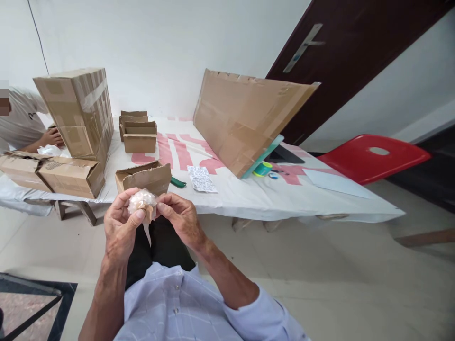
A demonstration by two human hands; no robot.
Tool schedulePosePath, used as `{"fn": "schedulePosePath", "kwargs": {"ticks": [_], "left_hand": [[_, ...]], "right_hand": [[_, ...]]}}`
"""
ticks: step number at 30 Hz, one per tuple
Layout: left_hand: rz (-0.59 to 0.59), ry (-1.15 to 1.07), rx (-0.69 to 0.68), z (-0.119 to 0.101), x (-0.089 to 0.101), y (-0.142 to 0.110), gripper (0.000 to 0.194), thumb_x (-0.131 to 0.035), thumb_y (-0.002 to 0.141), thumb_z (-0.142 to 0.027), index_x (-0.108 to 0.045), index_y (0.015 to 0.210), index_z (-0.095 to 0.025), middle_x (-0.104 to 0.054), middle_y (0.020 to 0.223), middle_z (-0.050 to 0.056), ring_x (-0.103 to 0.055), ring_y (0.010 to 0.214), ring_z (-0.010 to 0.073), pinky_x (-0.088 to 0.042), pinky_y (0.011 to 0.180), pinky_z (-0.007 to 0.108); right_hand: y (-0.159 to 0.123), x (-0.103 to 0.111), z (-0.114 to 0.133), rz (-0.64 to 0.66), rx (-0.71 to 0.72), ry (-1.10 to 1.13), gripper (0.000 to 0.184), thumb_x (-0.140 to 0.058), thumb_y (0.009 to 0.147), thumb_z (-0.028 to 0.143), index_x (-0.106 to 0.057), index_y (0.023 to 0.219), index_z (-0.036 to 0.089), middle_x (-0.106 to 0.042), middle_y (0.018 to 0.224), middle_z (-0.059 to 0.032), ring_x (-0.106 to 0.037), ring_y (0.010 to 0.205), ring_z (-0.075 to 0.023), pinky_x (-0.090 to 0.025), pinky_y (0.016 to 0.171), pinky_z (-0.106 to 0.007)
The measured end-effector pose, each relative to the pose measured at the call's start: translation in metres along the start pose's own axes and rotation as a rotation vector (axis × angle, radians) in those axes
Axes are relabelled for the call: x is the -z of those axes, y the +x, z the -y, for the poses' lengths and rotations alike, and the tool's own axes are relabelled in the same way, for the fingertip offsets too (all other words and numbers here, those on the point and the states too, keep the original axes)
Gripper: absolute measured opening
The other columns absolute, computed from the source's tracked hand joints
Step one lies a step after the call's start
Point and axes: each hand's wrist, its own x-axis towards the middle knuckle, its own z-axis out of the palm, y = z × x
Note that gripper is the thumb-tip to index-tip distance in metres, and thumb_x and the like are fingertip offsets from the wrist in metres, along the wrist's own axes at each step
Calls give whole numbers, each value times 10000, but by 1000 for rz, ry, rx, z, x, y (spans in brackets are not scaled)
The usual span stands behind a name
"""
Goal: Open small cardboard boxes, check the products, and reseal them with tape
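Note:
Both my hands are raised in front of my lap, pinching a small item wrapped in clear plastic (142,202); a tan piece shows inside the wrap and a strip of plastic hangs below it. My left hand (121,225) cups the bundle from the left with the thumb pressed on it. My right hand (181,219) grips its right side with closed fingertips. Just beyond the hands, a small open cardboard box (144,176) sits at the near edge of the low table (249,196).
On the cloth-covered table: stacked taped cartons (81,109), flat cartons (53,173), small open boxes (139,132), a leaning cardboard sheet (241,118), a green-handled tool (177,182), a printed sheet (202,179), tape roll (263,169). Another person's hand (53,137) at left. Red chair (373,156) at right.

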Motion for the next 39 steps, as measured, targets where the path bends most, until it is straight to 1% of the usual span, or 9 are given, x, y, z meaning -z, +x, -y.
{"fn": "schedulePosePath", "kwargs": {"ticks": [6, 10, 14, 17, 22, 25, 29, 32, 39], "left_hand": [[9, 14, 5, 0, -1, 0, 481, -984, 703, -358, -804, 1126, -214, -809, 948, 65, -748, 795, 158, -625, 747, 242], [-7, 102, -41, 3, 1, 1, 433, -958, 736, -331, -797, 1117, -204, -807, 941, 61, -753, 797, 160, -621, 745, 245], [-27, 219, -83, 7, 3, 3, 432, -945, 744, -323, -783, 1120, -186, -800, 949, 69, -750, 794, 175, -613, 733, 263], [-27, 304, -163, 11, 4, 4, 401, -911, 792, -347, -776, 1139, -196, -778, 1008, 74, -743, 840, 188, -607, 773, 286], [88, 475, -364, 18, 9, 9, 278, -784, 931, -311, -768, 1206, -276, -712, 1158, 90, -698, 1011, 220, -575, 884, 337], [157, 588, -411, 19, 11, 10, 290, -711, 983, -285, -760, 1269, -289, -683, 1192, 106, -663, 1090, 238, -555, 935, 364], [197, 623, -445, 16, 11, 10, 398, -746, 958, -258, -723, 1352, -306, -680, 1205, 97, -655, 1108, 235, -540, 972, 371], [192, 635, -444, 14, 11, 9, 462, -805, 907, -254, -721, 1359, -302, -684, 1211, 98, -655, 1122, 243, -541, 977, 373], [126, 611, -436, 16, 10, 11, 427, -819, 848, -205, -770, 1267, -272, -717, 1153, 91, -680, 1079, 230, -553, 925, 338]], "right_hand": [[0, -1, -2, -28, 36, -29, 359, -805, 866, 559, -711, 827, 215, -709, 780, -7, -675, 708, -155, -622, 730, -309], [-2, 3, 3, -58, 73, -176, 341, -773, 901, 527, -693, 806, 210, -702, 754, -13, -682, 695, -157, -604, 724, -295], [-1, 6, 14, -18, 126, -348, 315, -730, 940, 486, -693, 791, 211, -710, 737, -21, -681, 689, -162, -595, 716, -295], [3, 7, 20, 14, 176, -465, 307, -704, 959, 458, -695, 774, 212, -713, 726, -23, -670, 680, -160, -582, 702, -289], [6, 7, 21, -8, 261, -588, 248, -658, 972, 376, -682, 783, 218, -698, 736, -21, -658, 693, -162, -568, 697, -287], [4, 6, 20, -34, 273, -597, 216, -638, 971, 340, -672, 798, 215, -706, 761, -24, -664, 706, -163, -572, 704, -284], [0, 3, 20, -57, 249, -581, 184, -642, 957, 307, -666, 803, 210, -713, 758, -20, -668, 689, -156, -575, 687, -268], [-1, 2, 20, -71, 259, -599, 160, -637, 931, 273, -657, 783, 216, -710, 748, -15, -662, 680, -154, -580, 678, -264], [-1, 0, 20, -63, 323, -671, 180, -592, 940, 238, -646, 769, 229, -685, 727, -15, -646, 666, -154, -562, 656, -261]]}}
